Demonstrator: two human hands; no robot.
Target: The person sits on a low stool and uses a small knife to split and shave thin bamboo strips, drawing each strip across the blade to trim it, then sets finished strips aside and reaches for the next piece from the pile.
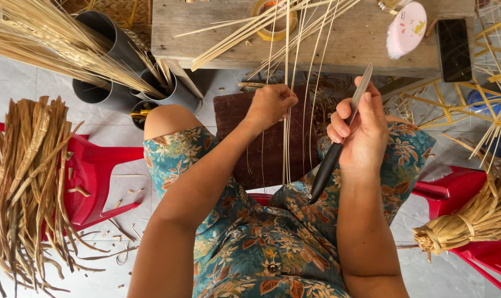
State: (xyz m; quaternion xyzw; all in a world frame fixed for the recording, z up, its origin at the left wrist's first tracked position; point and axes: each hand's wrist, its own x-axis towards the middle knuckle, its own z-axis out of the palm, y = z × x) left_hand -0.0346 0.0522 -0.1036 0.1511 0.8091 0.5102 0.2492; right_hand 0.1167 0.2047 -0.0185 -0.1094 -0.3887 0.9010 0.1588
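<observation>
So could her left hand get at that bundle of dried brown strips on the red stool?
Probably yes: the left hand grips thin reeds, but the strip bundle on the red stool lies close on that side, nothing between.

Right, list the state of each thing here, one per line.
left hand: closed, pinching thin pale strips
right hand: gripping knife, blade up
grey tubes: tilted, filled with straw
phone: screen dark, flat on wooden bench
tape roll: lying flat
dried strips: draped over red stool
</observation>
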